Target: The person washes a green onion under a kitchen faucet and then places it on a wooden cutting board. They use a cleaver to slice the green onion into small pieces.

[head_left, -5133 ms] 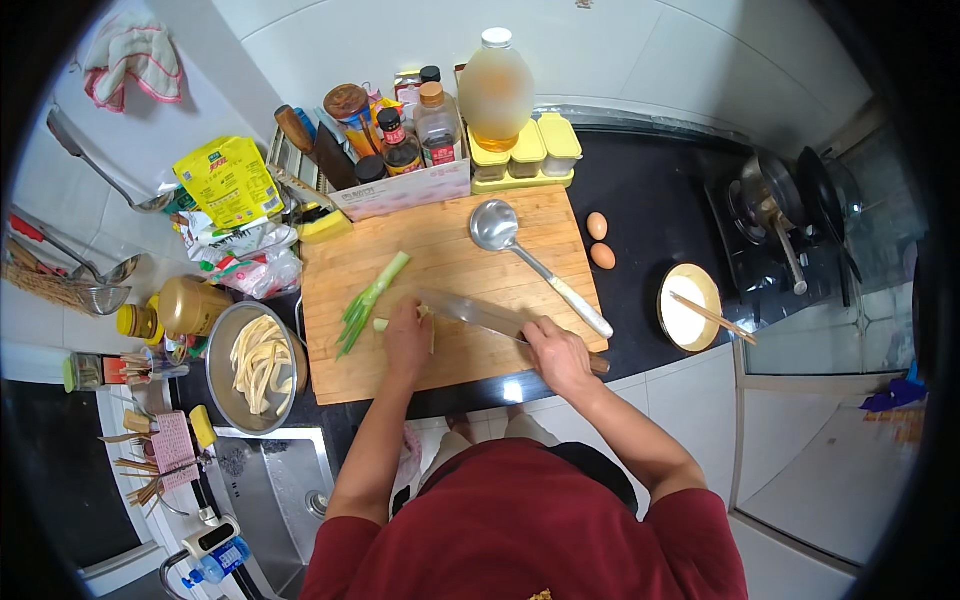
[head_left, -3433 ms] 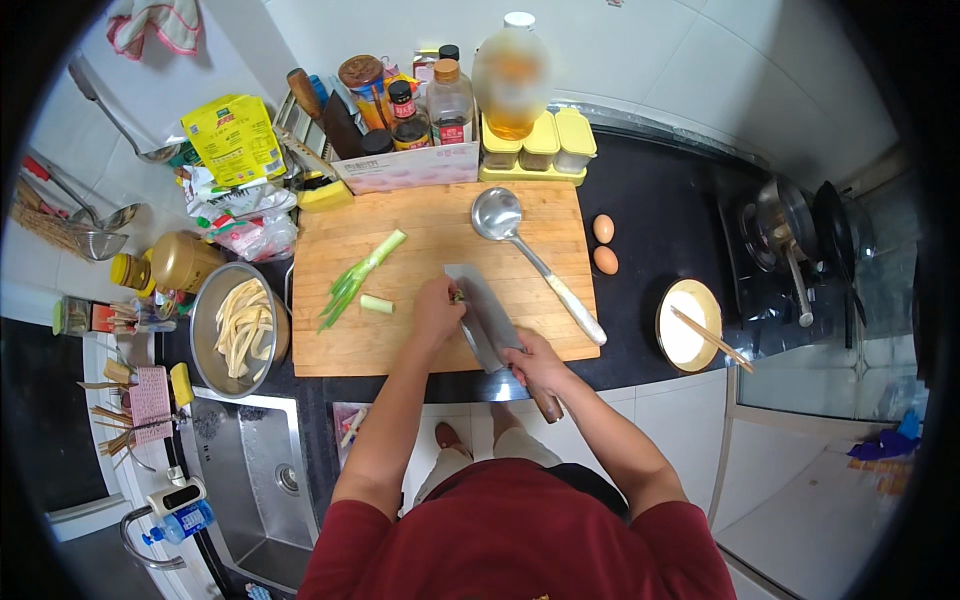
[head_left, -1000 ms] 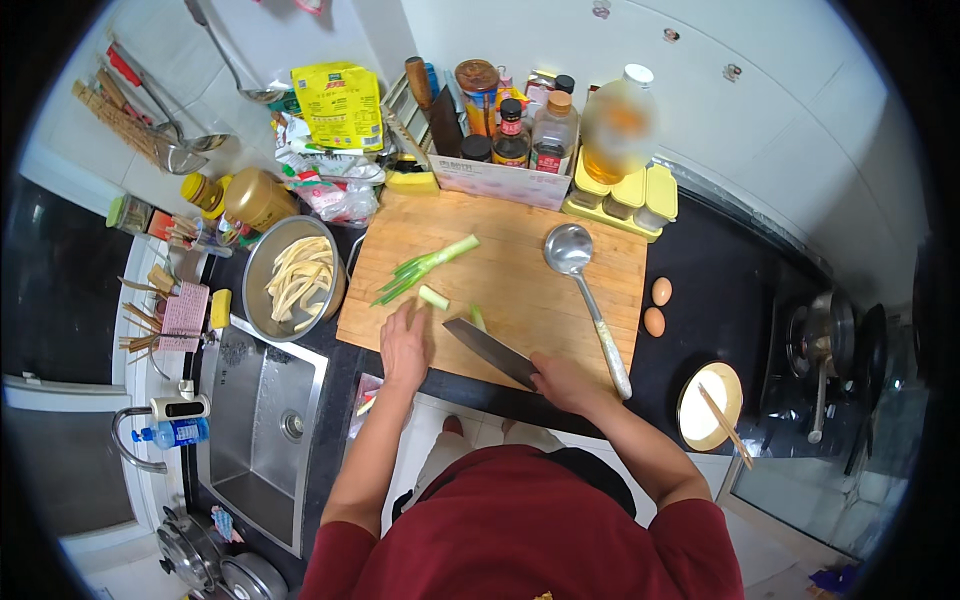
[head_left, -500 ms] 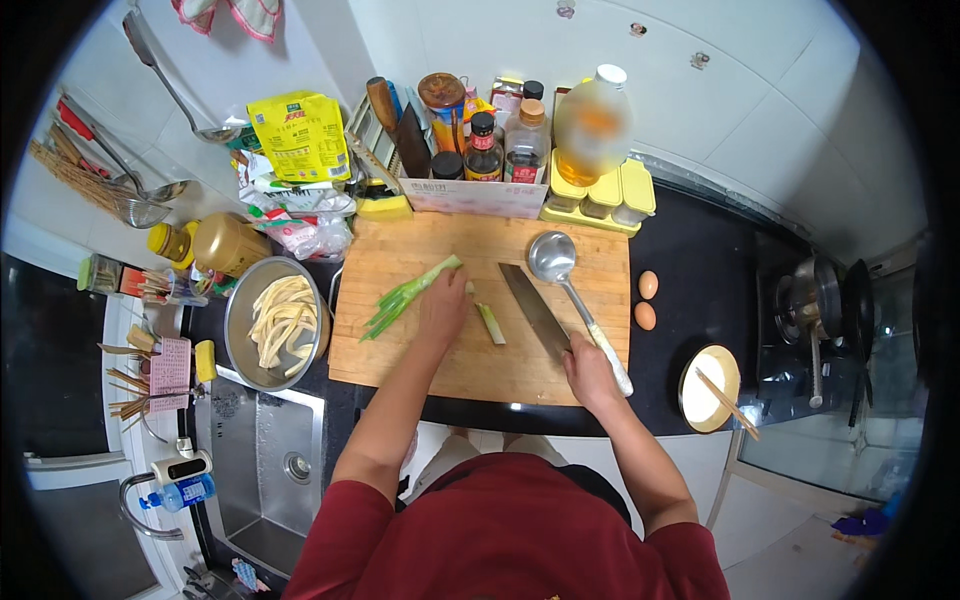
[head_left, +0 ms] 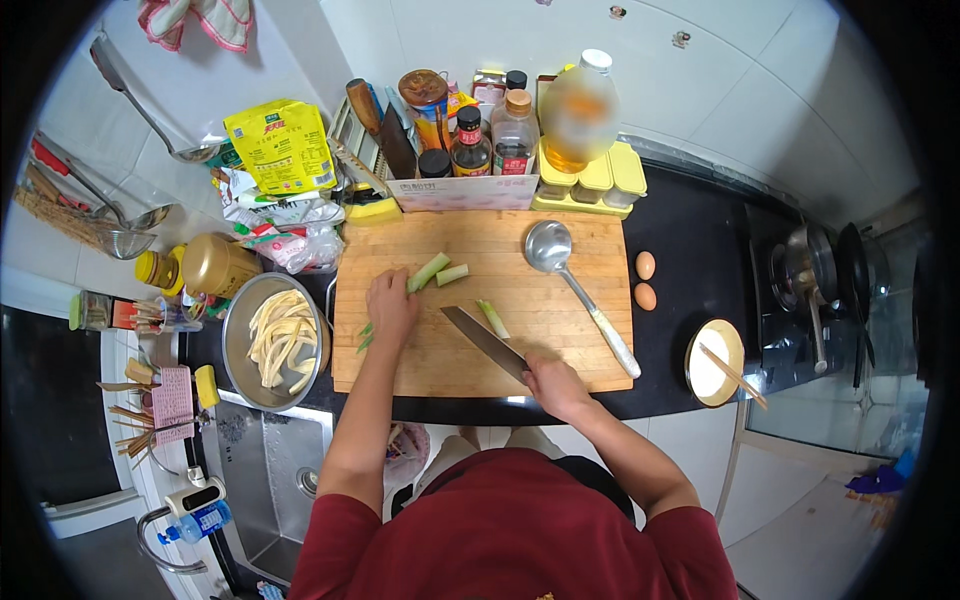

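My left hand [head_left: 393, 305] is closed over a bunch of green onions at the left of the wooden cutting board [head_left: 470, 365]. Pale green onion stalks [head_left: 428, 272] stick out beyond its fingertips, and a little green leaf [head_left: 366, 338] shows on its other side. A short stalk piece [head_left: 453, 275] lies right beside them. My right hand [head_left: 555, 384] grips the handle of a kitchen knife [head_left: 484, 342], whose blade points up and left over the board. Another cut onion piece [head_left: 493, 318] rests near the blade. On the board's right lies a metal ladle [head_left: 549, 247].
A steel bowl of pale strips [head_left: 233, 345] stands left of the board, above the sink [head_left: 270, 470]. Two eggs [head_left: 645, 266] and a bowl with chopsticks [head_left: 733, 335] are at the right. Behind the board stand a box of bottles [head_left: 465, 193] and yellow-lidded containers [head_left: 628, 172].
My left hand has moved left and nearer with the green onions. My right hand has brought the knife leftward, away from the ladle.
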Available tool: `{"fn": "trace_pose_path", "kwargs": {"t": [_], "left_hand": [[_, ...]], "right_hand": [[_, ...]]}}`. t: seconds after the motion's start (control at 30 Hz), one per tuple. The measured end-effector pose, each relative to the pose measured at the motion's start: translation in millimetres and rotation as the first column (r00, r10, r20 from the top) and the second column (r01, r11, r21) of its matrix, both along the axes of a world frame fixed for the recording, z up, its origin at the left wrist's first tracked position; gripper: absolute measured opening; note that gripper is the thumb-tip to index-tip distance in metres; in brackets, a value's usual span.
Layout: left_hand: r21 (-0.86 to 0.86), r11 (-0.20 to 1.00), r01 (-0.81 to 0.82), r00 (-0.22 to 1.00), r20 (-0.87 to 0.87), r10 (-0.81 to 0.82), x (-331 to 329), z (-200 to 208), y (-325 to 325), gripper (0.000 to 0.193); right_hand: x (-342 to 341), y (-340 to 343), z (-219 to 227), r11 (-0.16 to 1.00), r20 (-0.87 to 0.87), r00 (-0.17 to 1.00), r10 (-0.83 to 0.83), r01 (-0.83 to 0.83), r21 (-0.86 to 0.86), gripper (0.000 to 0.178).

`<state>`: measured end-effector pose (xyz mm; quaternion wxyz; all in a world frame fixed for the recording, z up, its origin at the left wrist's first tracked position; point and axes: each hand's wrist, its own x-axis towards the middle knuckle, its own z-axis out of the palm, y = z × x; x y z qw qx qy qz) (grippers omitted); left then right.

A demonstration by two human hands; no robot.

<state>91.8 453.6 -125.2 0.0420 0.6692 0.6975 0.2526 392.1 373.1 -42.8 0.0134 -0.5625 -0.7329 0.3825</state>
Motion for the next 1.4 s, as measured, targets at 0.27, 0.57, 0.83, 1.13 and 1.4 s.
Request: {"fn": "trace_pose_path", "kwargs": {"t": [0.27, 0.57, 0.83, 1.13, 1.4], "left_hand": [[0.237, 0.904, 0.355, 0.935, -0.107, -0.339, 51, 1, 26, 0.019], [-0.019, 0.943, 0.331, 0.939, -0.091, -0.331, 47, 1, 1, 0.015], [0.031, 0.869, 0.493, 0.870, 0.006, -0.494, 100, 12, -65, 0.018], [0.067, 0.861, 0.505, 0.863, -0.063, -0.501, 94, 7, -71, 0.021], [0.038, 0.871, 0.489, 0.871, -0.063, -0.487, 97, 9, -71, 0.022]], "right_hand": [[28, -15, 10, 0.992, -0.015, 0.992, -0.129, 0.129, 0.016, 0.016], [41, -19, 3, 0.978, 0.074, 0.979, -0.189, 0.182, 0.100, 0.013], [43, -9, 10, 0.977, 0.066, 0.992, -0.107, 0.092, 0.190, 0.011], [34, -6, 25, 0.974, 0.180, 0.980, 0.083, -0.118, 0.192, 0.007], [8, 2, 25, 0.932, 0.302, 0.931, 0.205, -0.280, 0.231, 0.011]]}}
